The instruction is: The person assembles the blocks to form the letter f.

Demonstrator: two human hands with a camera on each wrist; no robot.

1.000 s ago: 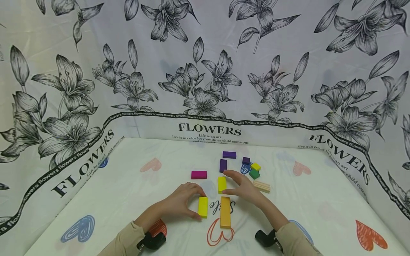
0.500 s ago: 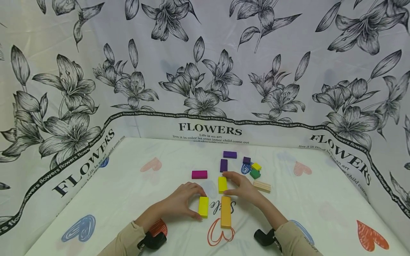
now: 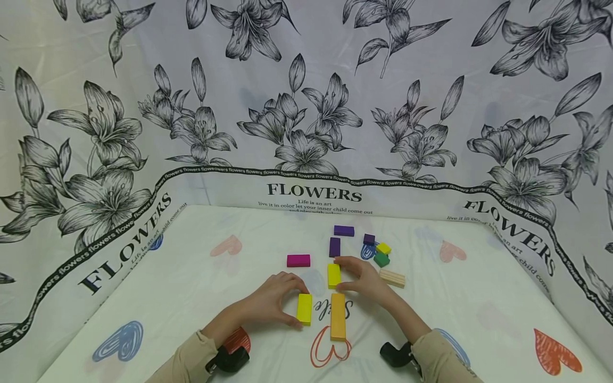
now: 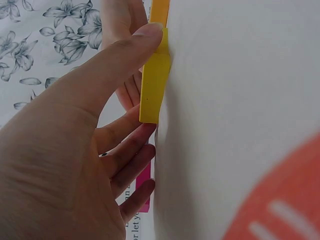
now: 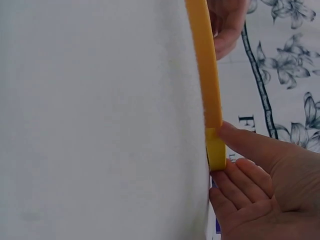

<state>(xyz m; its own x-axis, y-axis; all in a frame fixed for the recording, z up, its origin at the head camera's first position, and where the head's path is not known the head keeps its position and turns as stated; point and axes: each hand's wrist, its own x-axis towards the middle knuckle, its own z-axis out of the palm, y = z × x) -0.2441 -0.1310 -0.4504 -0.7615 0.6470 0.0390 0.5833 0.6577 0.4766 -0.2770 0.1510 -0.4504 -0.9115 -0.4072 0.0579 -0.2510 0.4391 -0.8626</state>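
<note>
Two yellow pieces are the centre of it, with twelve o'clock pointing away from the person! The nearer yellow block (image 3: 304,309) lies flat, and the left grip (image 3: 265,298) is pinching it end to end, thumb at six, finger at twelve. Up at one o'clock from there, the farther yellow block (image 3: 333,276) gets the same treatment from the right grip (image 3: 364,279), thumb and finger closed on its two ends.

And it's tight here! The orange block (image 3: 338,317) sits just beside at six, an upright purple block (image 3: 334,247) just beyond at twelve. One careless twist of that right thumb, I'd say, and the orange gets knocked askew; a finger pushed too far would nudge the purple. Pinched only by the ends, either yellow could well pivot if thumb and finger press off-line.

Further out, a magenta block (image 3: 298,260) lies near ten o'clock of the farther yellow, a green block (image 3: 381,259) past two, a plain wooden block (image 3: 392,278) at three behind the right knuckles, all on the cloth-covered counter (image 3: 191,287).
</note>
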